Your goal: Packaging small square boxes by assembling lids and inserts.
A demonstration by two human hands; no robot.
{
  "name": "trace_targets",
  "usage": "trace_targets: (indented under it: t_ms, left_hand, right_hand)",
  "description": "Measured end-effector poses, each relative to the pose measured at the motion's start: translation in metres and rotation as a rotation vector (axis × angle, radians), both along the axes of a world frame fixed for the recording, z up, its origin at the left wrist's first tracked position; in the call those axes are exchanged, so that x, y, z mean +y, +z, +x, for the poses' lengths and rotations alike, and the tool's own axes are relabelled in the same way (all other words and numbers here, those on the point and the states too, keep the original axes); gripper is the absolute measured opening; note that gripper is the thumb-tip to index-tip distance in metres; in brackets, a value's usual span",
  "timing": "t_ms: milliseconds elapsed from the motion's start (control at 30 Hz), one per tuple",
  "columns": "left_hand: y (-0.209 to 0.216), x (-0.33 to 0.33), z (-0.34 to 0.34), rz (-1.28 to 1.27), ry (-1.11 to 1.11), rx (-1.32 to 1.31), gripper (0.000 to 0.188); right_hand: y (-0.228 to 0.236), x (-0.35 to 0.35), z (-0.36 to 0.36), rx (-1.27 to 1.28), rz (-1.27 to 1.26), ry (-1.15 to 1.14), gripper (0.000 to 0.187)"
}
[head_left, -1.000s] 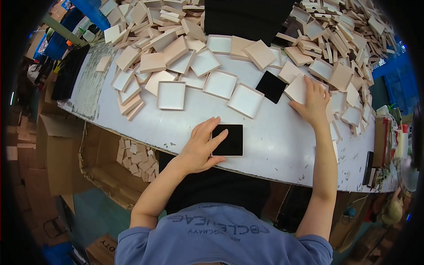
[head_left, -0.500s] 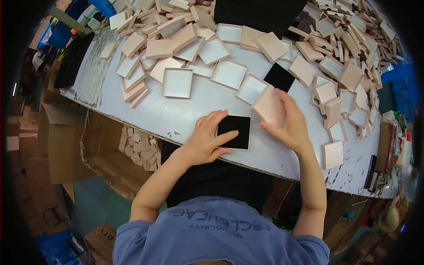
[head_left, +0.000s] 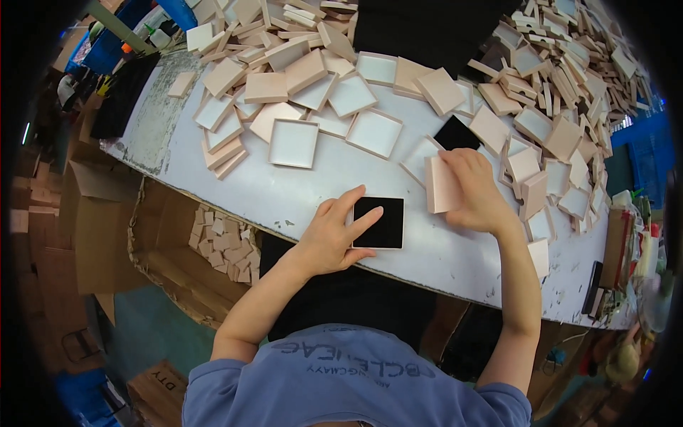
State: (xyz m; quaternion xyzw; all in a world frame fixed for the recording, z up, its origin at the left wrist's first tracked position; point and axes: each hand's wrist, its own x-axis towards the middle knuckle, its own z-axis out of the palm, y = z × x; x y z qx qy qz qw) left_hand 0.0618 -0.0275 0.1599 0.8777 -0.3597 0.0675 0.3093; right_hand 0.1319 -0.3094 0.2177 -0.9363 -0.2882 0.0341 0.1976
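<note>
A small pale pink box [head_left: 403, 224] with a black pad [head_left: 390, 229] filling it lies near the table's front edge. My left hand [head_left: 329, 236] braces its left side: the thumb is at the near corner, a finger at the far corner, and another stretches over the pad. To the right, my right hand [head_left: 477, 188] grips a pale pink box lid [head_left: 442, 186], tilted on edge with its broad outer face toward my palm. Just behind it, an open box half with a white inside [head_left: 420, 158] lies partly covered. A loose black pad [head_left: 456, 134] rests beyond my right fingers.
Many pale pink box halves [head_left: 267, 87] are heaped along the back left, and a bigger heap [head_left: 562, 135] fills the right. A black sheet or tray [head_left: 420, 32] stands at the back. Below the left edge, a cardboard carton [head_left: 167, 267] contains small pale pieces.
My right hand has turned the lid more upright and shifted slightly right. My left hand keeps its place at the padded box. The whole view has shifted a little.
</note>
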Motion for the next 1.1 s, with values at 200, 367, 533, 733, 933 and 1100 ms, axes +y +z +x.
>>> trace_targets:
  t_ms: [200, 367, 533, 733, 933, 1100]
  left_hand:
    - [-0.015, -0.002, 0.008, -0.158, -0.013, -0.089, 0.110]
    - [-0.014, 0.002, 0.003, -0.194, -0.009, -0.017, 0.104]
    - [0.001, -0.002, 0.001, 0.145, 0.074, -0.019, 0.084]
    - [0.012, 0.028, 0.023, 0.049, 0.035, 0.052, 0.085]
    - [0.010, 0.098, 0.094, 0.475, 0.273, -0.117, 0.080]
    - [0.012, 0.090, 0.090, 0.287, 0.349, -0.007, 0.077]
  right_hand:
    - [-0.014, 0.063, -0.026, -0.063, 0.250, 0.158, 0.079]
    - [-0.014, 0.081, -0.044, -0.079, 0.198, 0.227, 0.068]
    - [-0.039, 0.081, -0.058, -0.143, 0.177, 0.146, 0.064]
    - [-0.036, 0.060, -0.045, -0.114, 0.184, 0.085, 0.055]
    - [-0.040, -0.036, 0.037, -0.335, -0.022, -0.241, 0.048]
    - [-0.041, -0.033, 0.044, -0.238, -0.094, -0.248, 0.035]
